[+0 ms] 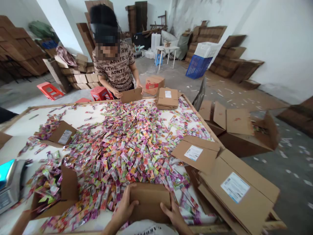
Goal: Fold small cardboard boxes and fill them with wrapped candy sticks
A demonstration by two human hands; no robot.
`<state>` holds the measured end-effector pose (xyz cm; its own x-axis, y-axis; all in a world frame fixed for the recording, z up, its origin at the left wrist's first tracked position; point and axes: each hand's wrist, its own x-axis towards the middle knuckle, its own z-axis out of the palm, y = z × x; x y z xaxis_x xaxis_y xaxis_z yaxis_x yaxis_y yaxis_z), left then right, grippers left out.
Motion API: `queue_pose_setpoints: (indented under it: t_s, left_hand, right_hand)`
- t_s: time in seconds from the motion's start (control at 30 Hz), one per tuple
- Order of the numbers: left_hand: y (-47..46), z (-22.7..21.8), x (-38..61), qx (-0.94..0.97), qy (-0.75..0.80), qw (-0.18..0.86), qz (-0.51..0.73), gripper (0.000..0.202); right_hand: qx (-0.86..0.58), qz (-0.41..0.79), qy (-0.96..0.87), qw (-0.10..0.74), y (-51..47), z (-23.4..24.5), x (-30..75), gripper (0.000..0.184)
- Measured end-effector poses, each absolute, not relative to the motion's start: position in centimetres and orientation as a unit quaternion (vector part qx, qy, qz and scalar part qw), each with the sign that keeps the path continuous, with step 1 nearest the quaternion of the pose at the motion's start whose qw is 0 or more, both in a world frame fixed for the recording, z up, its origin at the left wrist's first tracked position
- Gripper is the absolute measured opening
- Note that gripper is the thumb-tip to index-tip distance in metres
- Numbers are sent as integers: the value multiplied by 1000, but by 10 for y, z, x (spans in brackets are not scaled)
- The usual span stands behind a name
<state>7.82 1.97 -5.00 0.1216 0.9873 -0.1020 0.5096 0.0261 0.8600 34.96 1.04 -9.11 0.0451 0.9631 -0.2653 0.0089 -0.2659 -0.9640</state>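
Note:
At the front edge of the table I hold a brown cardboard box between both hands. My left hand is closed on its left side, thumb over the near face. My right hand grips the right side the same way. Just beyond the box spreads a big heap of small, colourful wrapped packets, mostly pink, purple and green. To the right of my right hand lies a stack of flattened cardboard boxes, the top one bearing a white label.
Across the table a person holds a cardboard piece. Another person's forearm reaches to a packet-filled box at lower left, near a scale. More flat boxes lie right. An open carton stands beyond the table's right edge.

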Motion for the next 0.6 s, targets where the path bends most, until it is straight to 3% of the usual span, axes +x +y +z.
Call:
queue_pose_setpoints:
  t_s: [0.07,0.2,0.33,0.4,0.53,0.6]
  left_hand:
    - [23,-57,83,631,604,386,295,60]
    - [34,-57,94,660,654,280,242,43]
    - [38,-45,106,724,648,165,169,49]
    - [37,-40,112,791,565,203,117,55]
    - [41,-34,116,841,449,301,9,99]
    - [40,-29,107,835,454,310,-4,102]
  right_hand:
    - [-582,542,-421,436,13,-94,341,58]
    - [-654,438,-441,432,33,-86,329,50]
    - [-676,407,-454,414,46,-75,323,46]
    - [-665,433,-442,418,46,-74,330,52]
    - [-581,627,-307,418,44,-85,368,63]
    - [-574,673,-205,419,52,-95,386,71]
